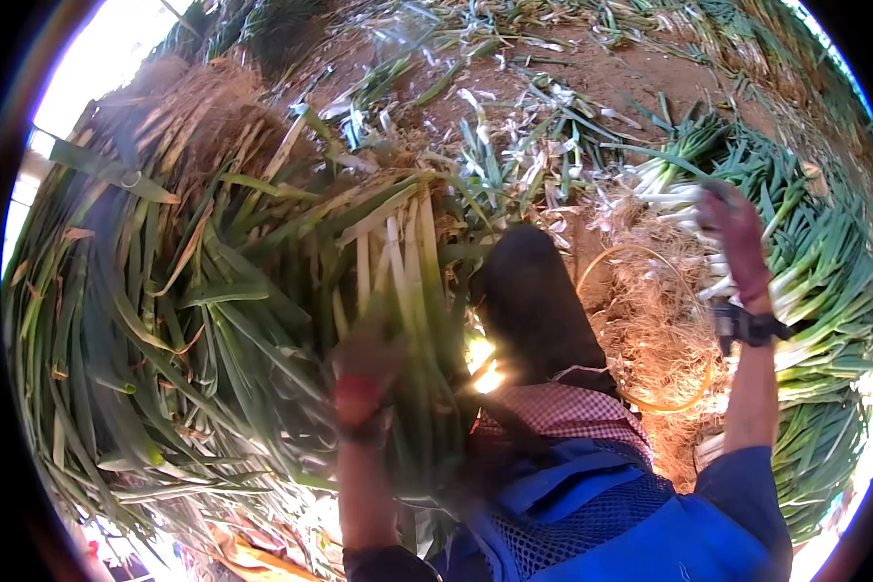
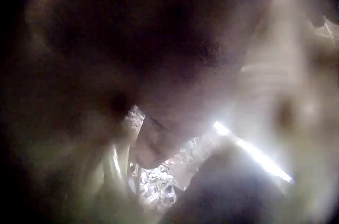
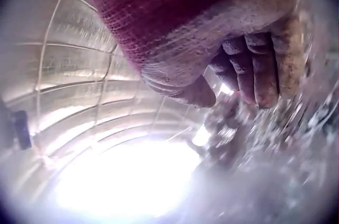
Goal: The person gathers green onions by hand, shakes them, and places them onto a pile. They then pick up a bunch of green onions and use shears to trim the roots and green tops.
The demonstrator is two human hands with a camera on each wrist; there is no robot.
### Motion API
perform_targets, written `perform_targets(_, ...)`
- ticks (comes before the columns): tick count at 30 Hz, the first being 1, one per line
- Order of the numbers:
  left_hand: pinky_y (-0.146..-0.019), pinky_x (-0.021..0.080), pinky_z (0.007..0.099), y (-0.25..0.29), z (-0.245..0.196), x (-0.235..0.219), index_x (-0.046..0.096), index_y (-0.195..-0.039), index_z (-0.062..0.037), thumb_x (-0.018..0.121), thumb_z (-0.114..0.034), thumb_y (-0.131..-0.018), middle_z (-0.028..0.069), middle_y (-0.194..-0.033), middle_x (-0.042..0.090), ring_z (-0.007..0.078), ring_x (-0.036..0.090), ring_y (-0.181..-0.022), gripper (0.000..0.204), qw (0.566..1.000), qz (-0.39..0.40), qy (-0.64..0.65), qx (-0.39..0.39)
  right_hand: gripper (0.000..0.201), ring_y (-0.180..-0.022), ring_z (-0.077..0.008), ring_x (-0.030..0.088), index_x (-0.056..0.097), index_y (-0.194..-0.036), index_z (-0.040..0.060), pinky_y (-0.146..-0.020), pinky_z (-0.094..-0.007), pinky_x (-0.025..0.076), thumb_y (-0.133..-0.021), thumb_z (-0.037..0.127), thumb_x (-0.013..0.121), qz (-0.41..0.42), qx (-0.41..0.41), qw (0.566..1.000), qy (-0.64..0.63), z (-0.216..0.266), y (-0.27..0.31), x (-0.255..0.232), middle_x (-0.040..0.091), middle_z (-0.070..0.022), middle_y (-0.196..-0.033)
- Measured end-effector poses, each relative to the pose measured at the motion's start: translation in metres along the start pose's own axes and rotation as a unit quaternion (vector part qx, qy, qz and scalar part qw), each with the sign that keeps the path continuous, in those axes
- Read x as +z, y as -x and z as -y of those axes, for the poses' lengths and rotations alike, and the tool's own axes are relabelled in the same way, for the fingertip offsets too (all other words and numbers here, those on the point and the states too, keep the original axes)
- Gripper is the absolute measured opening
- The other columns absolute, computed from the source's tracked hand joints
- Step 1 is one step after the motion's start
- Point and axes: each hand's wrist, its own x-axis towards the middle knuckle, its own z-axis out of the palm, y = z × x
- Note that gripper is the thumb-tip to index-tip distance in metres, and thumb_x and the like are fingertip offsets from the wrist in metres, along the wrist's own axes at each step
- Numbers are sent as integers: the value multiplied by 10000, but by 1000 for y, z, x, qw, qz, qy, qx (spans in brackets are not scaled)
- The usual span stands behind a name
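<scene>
In the head view my left hand (image 1: 369, 364), gloved and blurred, lies over long leeks (image 1: 398, 262) at the edge of the big left pile. The left wrist view is mostly dark, with one fingertip (image 2: 151, 147) beside a pale stalk (image 2: 115, 166); I cannot tell whether the hand grips it. My right hand (image 1: 732, 233) wears a dirty maroon glove and hovers at the white stems of the leeks (image 1: 786, 301) stacked on the right. Up close, its fingers (image 3: 259, 70) hang loosely curled, with nothing seen between them.
A large heap of untrimmed leeks (image 1: 165, 291) fills the left side. Dry roots (image 1: 650, 301) and a thin yellow hoop (image 1: 640, 250) lie right of my dark-clad leg (image 1: 529, 301). Peeled leaves (image 1: 553, 116) litter the soil ahead. A ribbed plastic cover (image 3: 79, 76) arches overhead.
</scene>
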Motion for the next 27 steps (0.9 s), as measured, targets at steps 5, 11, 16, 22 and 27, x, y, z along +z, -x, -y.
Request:
perform_targets(5, -890, 558, 471, -3, -24, 29, 685, -1248, -105, 722, -555, -854, 176, -1151, 722, 376, 704, -1062, 600, 998, -20, -53, -32, 515, -919, -334, 726, 688, -1161, -59, -841, -444, 564, -937, 404, 677, 100, -146, 983, 48, 0, -67, 187, 742, -230, -1047)
perform_targets(11, -867, 551, 495, -22, -18, 51, 630, -1244, -119, 711, -562, -847, 179, -1083, 733, 384, 709, -1044, 600, 986, 39, -115, -111, 585, -1058, -433, 695, 669, -1182, -65, -926, -476, 543, -867, 428, 692, 147, 76, 974, 154, -56, -100, 339, 711, -301, -1112)
perform_targets(16, -883, 550, 497, -47, -24, 51, 685, -1162, -103, 766, -389, -813, 182, -1073, 747, 413, 708, -1021, 459, 982, 43, 7, -186, 474, -1042, -455, 693, 710, -1050, -54, -911, -508, 542, -829, 365, 740, 137, 131, 974, 124, -96, -100, 387, 717, -310, -1051)
perform_targets(22, -835, 569, 416, -62, 5, 67, 741, -1139, -83, 827, -269, -755, 147, -992, 777, 313, 746, -909, 435, 978, 36, 95, -180, 214, -919, -419, 719, 765, -971, 78, -770, -451, 555, -913, 241, 639, 197, -25, 976, 90, -135, -110, 386, 752, -186, -945)
perform_targets(27, -790, 563, 333, -58, 7, 45, 739, -1136, -4, 855, -219, -730, 107, -952, 768, 185, 717, -825, 474, 974, 62, 166, -142, 172, -814, -358, 716, 772, -983, 116, -718, -433, 548, -919, 207, 641, 167, -233, 914, 286, -162, -117, 388, 743, -149, -889)
